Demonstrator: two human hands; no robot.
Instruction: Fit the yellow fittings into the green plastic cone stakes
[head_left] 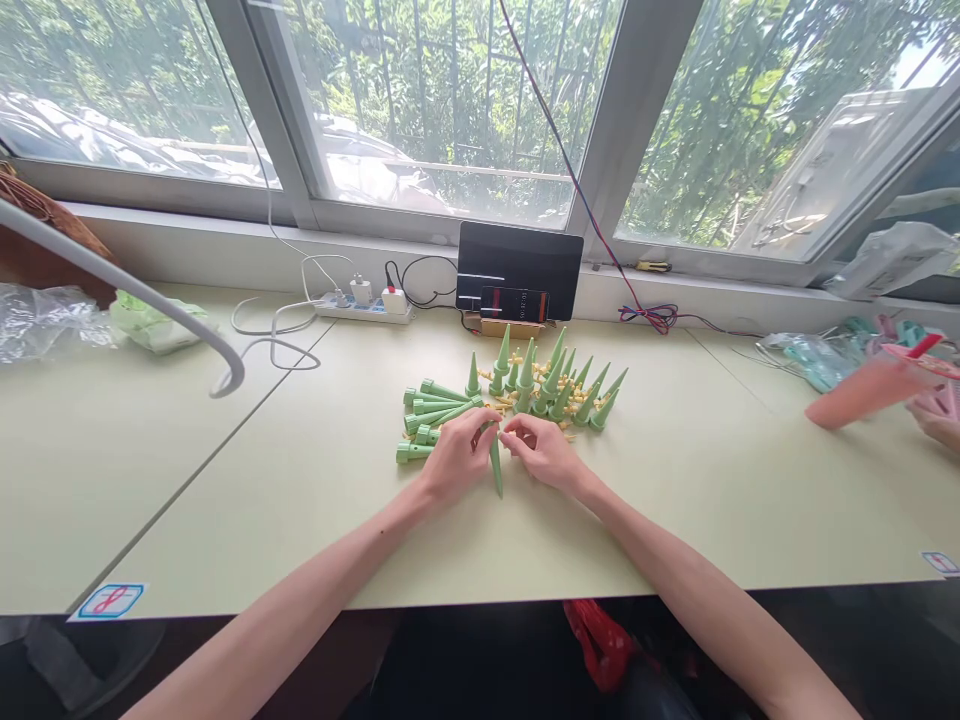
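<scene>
My left hand (466, 442) is closed around the wide end of a green plastic spike (496, 470), whose tapered tip points down toward me. Close beside it, my right hand (541, 445) is pinched at the spike's upper end; whatever lies between its fingertips is too small to make out. Several green spikes with capped ends (424, 407) lie in a pile just left of my left hand. Beyond both hands, several green cones (527, 370) stand upright on their bases, with small yellow pieces (589, 404) scattered among them.
A dark tablet (517, 262) leans against the sill, with a phone (514, 304) in front. A power strip (364, 309) with white cables sits back left. A pink drink cup (862, 392) and plastic bags (814, 358) are at right. A grey curved tube (150, 285) crosses the left.
</scene>
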